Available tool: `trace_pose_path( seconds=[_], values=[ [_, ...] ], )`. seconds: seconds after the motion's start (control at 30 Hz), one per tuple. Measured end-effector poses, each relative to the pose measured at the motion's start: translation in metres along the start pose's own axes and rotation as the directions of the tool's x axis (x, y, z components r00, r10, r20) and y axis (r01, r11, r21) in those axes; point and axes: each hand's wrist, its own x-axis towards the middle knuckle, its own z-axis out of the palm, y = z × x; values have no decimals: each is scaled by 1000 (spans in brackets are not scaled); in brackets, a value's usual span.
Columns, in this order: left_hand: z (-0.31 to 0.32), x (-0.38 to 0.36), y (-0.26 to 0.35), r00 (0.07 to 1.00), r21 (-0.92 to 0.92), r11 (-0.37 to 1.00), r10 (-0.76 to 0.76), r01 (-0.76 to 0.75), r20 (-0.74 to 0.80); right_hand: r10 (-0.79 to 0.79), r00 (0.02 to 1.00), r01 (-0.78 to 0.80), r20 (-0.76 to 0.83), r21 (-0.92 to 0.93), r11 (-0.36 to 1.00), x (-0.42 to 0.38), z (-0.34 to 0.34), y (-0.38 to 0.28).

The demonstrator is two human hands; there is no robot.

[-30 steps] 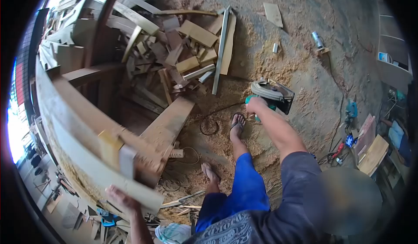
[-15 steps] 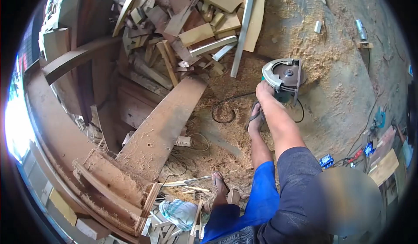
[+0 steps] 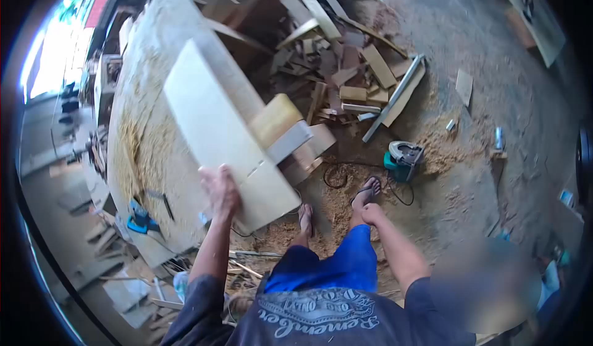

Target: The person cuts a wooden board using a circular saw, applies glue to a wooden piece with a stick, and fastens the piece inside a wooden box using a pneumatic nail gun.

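A large pale board lies slanted across the bench. My left hand is at its lower left edge, fingers apart and touching the wood. Lower right, my right hand hangs over my leg with its fingers curled in, and nothing shows in it. The circular saw, green and grey, rests on the sawdust-covered floor beyond that hand, apart from it. Its black cord loops toward my feet.
Offcuts are heaped beyond the bench. On the bench's near left part sits a blue power tool. A long metal bar leans on the heap. Sandalled feet stand in sawdust.
My right hand has let go of the circular saw and drawn back toward my body. My left hand has come into view at the pale board. The view has swung left.
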Motion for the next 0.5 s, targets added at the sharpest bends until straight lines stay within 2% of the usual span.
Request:
trace_pose_path(
  seconds=[0.07, 0.1, 0.13, 0.17, 0.2, 0.23, 0.27, 0.3, 0.37, 0.43, 0.47, 0.5],
  values=[
    [-8, -3, -20, 991, -33, 994, 111, -109, 70, 20, 997, -37, 68, 254, 967, -46, -13, -44],
    [-17, -8, -29, 977, -80, 984, 171, -162, 129, -3, 985, -90, 174, 526, 846, -64, -19, -68],
    [-26, -12, -42, 976, -110, 980, 180, -167, 119, -61, 963, -163, 263, 746, 646, -82, -26, -95],
    [-35, -13, -59, 932, -26, 958, 285, -287, 225, -61, 965, -184, 256, 821, 540, -95, -38, -127],
    [-40, -16, -76, 865, 50, 910, 372, -411, 336, -63, 966, -203, 251, 883, 423, -110, -52, -161],
    [-36, -20, -97, 862, 26, 907, 391, -421, 323, -67, 984, -135, 168, 929, 343, -130, -65, -196],
    [-27, -19, -117, 811, 37, 824, 548, -566, 203, -71, 995, -56, 77, 964, 262, -146, -80, -228],
    [-26, -16, -133, 724, 70, 721, 684, -689, 85, -70, 996, -28, 49, 962, 271, -157, -90, -249],
    [-39, -9, -135, 675, -8, 677, 734, -736, 78, -206, 978, -16, 22, 999, 31, -176, -99, -283],
    [-35, 5, -150, 668, -151, 692, 722, -706, 181, -195, 977, 91, -84, 995, 31, -198, -88, -312],
    [-25, 18, -157, 625, -249, 627, 774, -738, 95, -199, 965, 178, -169, 984, 30, -205, -86, -327],
    [-30, 23, -159, 608, -271, 604, 790, -749, 79, -188, 962, 209, -198, 977, 38, -211, -78, -336]
  ],
)
